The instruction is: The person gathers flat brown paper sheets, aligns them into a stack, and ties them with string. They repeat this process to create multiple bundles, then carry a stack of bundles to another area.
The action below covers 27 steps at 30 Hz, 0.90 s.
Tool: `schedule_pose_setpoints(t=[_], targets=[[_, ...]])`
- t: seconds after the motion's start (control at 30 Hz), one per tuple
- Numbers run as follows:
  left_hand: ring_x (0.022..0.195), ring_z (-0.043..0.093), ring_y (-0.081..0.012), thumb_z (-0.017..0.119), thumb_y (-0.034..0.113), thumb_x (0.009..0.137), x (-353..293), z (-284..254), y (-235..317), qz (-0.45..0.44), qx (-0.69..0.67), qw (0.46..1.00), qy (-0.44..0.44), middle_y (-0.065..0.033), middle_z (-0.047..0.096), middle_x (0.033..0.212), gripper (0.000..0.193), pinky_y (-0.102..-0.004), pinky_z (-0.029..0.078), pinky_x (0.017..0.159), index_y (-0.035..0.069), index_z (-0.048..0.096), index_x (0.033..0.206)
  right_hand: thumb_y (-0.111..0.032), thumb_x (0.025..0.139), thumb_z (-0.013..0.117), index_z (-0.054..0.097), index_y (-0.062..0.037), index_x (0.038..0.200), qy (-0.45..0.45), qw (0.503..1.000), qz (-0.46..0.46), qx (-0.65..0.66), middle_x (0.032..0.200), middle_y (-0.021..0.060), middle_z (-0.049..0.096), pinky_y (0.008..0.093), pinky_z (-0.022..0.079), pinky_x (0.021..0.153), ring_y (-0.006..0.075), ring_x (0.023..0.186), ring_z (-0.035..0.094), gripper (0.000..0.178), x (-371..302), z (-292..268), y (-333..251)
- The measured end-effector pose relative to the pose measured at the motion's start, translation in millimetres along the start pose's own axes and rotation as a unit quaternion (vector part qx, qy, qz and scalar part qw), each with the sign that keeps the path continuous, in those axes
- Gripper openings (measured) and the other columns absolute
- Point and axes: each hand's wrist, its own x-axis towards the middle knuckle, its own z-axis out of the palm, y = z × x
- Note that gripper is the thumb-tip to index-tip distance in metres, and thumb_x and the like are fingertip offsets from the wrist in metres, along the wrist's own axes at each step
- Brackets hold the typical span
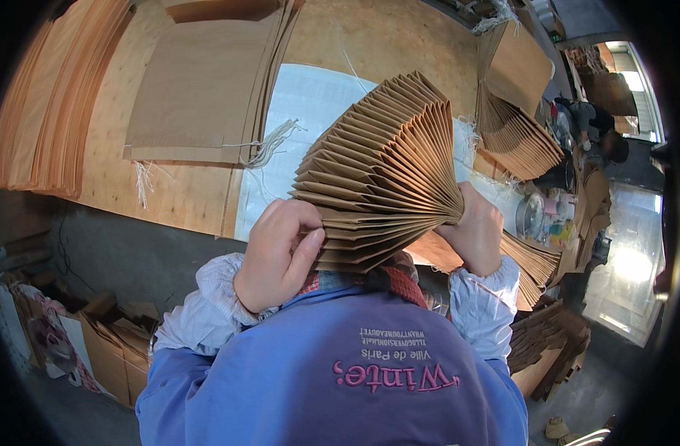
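Item one: a fan of brown pleated paper [384, 175], held in both of our hands above the near edge of the worktop [191, 193], its folds spread toward the far side. We cannot tell whether its underside touches the surface.

Left hand [280, 256]: half closed, fingers curled, thumb beside the bent forefinger, at the fan's lower left edge; we see it touching the outer folds, but the fingertips are partly hidden.

Right hand [475, 230]: closed around the gathered end of the fan, where the folds draw together; most of its fingers are out of our sight behind the paper.

Beneath and beyond the fan: a white sheet [310, 93] on the worktop, its middle covered from our view by the folds.

Left of the white sheet: a flat stack of brown paper [206, 89], with loose white strings [269, 145] at its near right corner. Toward the worktop's left end: a taller pile of brown paper [76, 97].

Toward the right end: a second paper fan [518, 137]; nearer us, beyond the right wrist, a third paper fan [535, 260], partly hidden.

Farther right: another person [594, 119], bent over. On the floor, lower left: an open cardboard box [113, 353].
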Motion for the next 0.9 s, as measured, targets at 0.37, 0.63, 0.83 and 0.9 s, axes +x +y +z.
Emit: schedule_pose_setpoints(t=[0.37, 0.63, 0.83, 0.9], targets=[[0.085, 0.055, -0.0326, 0.060, 0.007, 0.088, 24, -7, -12, 0.062, 0.070, 0.995, -0.034, -0.0171, 0.059, 0.095, 0.020, -0.0409, 0.045, 0.077, -0.005, 0.063, 0.104, -0.019, 0.062, 0.083, 0.062, -0.0070, 0.095, 0.001, 1.000, 0.003, 0.000, 0.077, 0.0121, 0.066, 0.0407, 0.050, 0.059, 0.0333, 0.068, 0.065, 0.041, 2, -2, -2], [0.089, 0.054, -0.0322, 0.059, 0.006, 0.088, 41, -6, -16, 0.098, 0.092, 0.990, -0.035, -0.0176, 0.060, 0.103, 0.010, -0.0403, 0.046, 0.080, -0.002, 0.060, 0.094, -0.012, 0.061, 0.080, 0.063, -0.0063, 0.096, 0.004, 1.000, 0.005, 0.007, 0.078, 0.0120, 0.065, 0.0388, 0.050, 0.059, 0.0325, 0.068, 0.064, 0.040, 3, -3, -3], [0.080, 0.053, -0.0320, 0.056, 0.008, 0.092, 54, -4, -17, -0.036, -0.036, 0.997, -0.060, -0.0155, 0.054, 0.089, 0.030, -0.0388, 0.045, 0.075, -0.005, 0.053, 0.118, -0.007, 0.057, 0.079, 0.062, -0.0050, 0.097, 0.000, 1.000, 0.016, 0.022, 0.079, 0.0123, 0.065, 0.0388, 0.050, 0.059, 0.0330, 0.069, 0.064, 0.043, 4, -3, -2], [0.080, 0.054, -0.0324, 0.055, 0.009, 0.093, 58, -5, -18, -0.002, 0.057, 0.994, -0.091, -0.0158, 0.055, 0.089, 0.034, -0.0392, 0.045, 0.074, -0.006, 0.053, 0.123, -0.006, 0.056, 0.079, 0.062, -0.0046, 0.097, -0.002, 0.999, 0.018, 0.026, 0.080, 0.0125, 0.065, 0.0392, 0.050, 0.060, 0.0331, 0.071, 0.064, 0.044, 3, -2, -1]])
